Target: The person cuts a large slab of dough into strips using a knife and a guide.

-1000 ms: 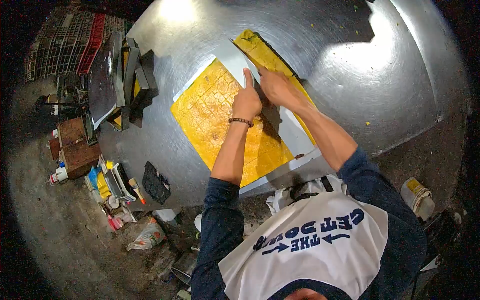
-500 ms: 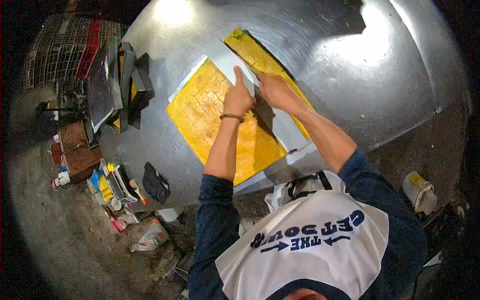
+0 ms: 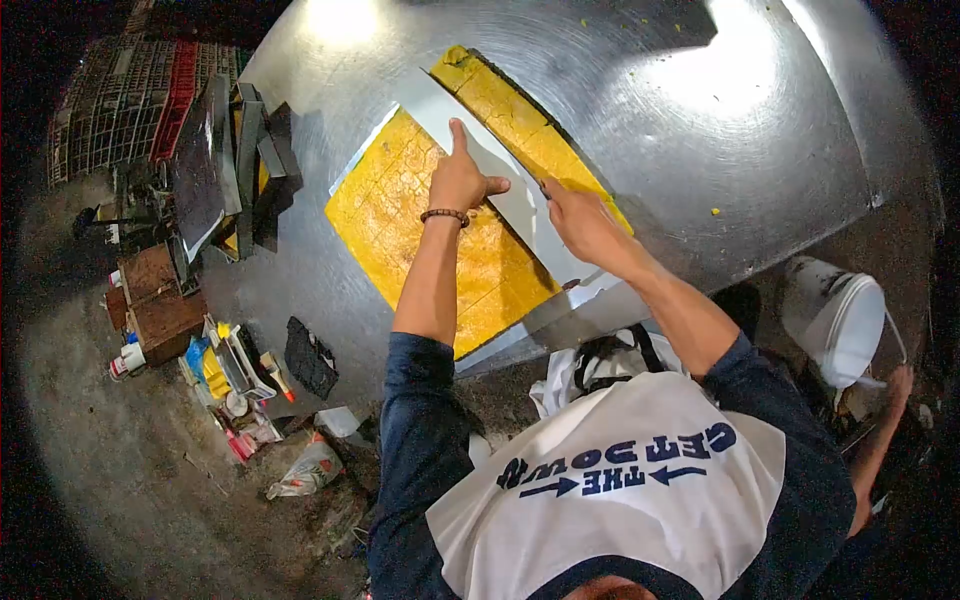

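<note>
A large scored yellow slab [image 3: 390, 210] lies on the metal table. Beside it, a narrower yellow strip [image 3: 520, 120] with a dark outer edge lies apart, and a pale flat strip [image 3: 450, 110] shows between the two. My left hand [image 3: 462, 182] rests over the slab's inner edge and the pale strip, index finger and thumb stretched out. At the inner edge of the narrow yellow strip is my right hand [image 3: 582, 220], its fingers closed round something thin and dark, too small to name.
The metal table [image 3: 650, 140] has dark boxes [image 3: 250, 170] at its left. Tools and a plastic bag [image 3: 305, 468] lie at the lower left. Another person's hand [image 3: 900, 380] is by a white bucket [image 3: 850, 320] at the right.
My right hand has moved toward me along the narrow strip. My left thumb now points outward over the pale strip. A white bucket and another person's arm have come in at the right.
</note>
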The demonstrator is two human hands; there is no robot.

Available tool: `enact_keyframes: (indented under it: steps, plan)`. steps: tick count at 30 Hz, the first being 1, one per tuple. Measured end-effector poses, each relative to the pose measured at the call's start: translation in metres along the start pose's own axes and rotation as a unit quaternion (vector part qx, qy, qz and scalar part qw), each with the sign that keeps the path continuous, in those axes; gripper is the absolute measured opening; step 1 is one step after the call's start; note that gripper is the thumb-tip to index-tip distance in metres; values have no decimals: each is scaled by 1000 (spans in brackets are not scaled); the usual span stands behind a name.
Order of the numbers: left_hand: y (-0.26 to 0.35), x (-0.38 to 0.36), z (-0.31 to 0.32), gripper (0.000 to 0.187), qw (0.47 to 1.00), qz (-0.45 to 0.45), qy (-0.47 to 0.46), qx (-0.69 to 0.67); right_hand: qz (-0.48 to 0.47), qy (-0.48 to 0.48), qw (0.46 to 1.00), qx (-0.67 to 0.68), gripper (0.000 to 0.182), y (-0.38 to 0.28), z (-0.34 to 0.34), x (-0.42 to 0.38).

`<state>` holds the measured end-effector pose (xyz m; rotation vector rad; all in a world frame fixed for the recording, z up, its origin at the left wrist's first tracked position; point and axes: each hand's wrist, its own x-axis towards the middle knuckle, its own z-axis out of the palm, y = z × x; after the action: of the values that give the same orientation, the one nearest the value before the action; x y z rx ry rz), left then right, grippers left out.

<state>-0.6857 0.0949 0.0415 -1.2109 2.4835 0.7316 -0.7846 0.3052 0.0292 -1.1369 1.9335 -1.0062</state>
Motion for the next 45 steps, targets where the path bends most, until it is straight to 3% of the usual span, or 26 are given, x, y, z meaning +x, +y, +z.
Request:
enact_keyframes:
  steps: [4,7,10,13,16,17,20,22,24,25,28,29,32,36,38,40,45]
  plan:
    - [-2,1,7,139,999,-20,-13,-24,-27,20,999,12,26,12,13,23]
    - [10,-2,-5,138,998,-39,-38,-36,12,-17,1000,12,29,9,-2,-20]
    - [-9,9,10,138,1000,8,13,1,6,-29,1000,8,29,24,-3,-44]
    - [2,1,1,139,1000,1,-1,-30,19,-35,999,-8,33,19,5,-19]
    - [-5,6,6,139,1000,16,13,-7,13,-33,999,37,35,24,-4,-56]
    - [-12,11,11,137,999,26,31,2,-48,34,998,22,35,36,0,-80]
    - [2,2,3,135,999,-3,12,-47,-62,46,997,-23,36,36,-3,-95]
    - [12,-3,1,132,997,-38,-10,-60,-29,11,999,12,36,35,-4,-74]
    - [5,0,3,131,1000,0,20,-1,11,-25,1000,-7,36,33,-1,-72]
    - [14,-6,-2,132,1000,-16,12,4,-37,7,999,4,35,39,-2,-89]
    - [11,-2,1,132,999,-22,13,-30,-34,3,999,8,34,48,-11,-131]
    - [14,-6,0,130,998,-23,8,-65,22,-60,998,-2,36,38,-20,-126]
    - [23,-11,-2,128,997,-46,-2,-64,11,-42,999,11,38,43,-5,-107]
    - [26,-13,-3,126,996,-45,-2,-72,-41,21,999,-1,37,51,-16,-174]
    - [22,-11,0,125,996,-38,7,-81,-21,19,999,23,37,50,-18,-178]
    - [22,-12,2,125,996,-44,-2,-79,28,-52,998,29,38,47,-17,-159]
    - [30,-12,-3,126,997,-54,6,-55,20,-7,1000,-5,38,56,-19,-205]
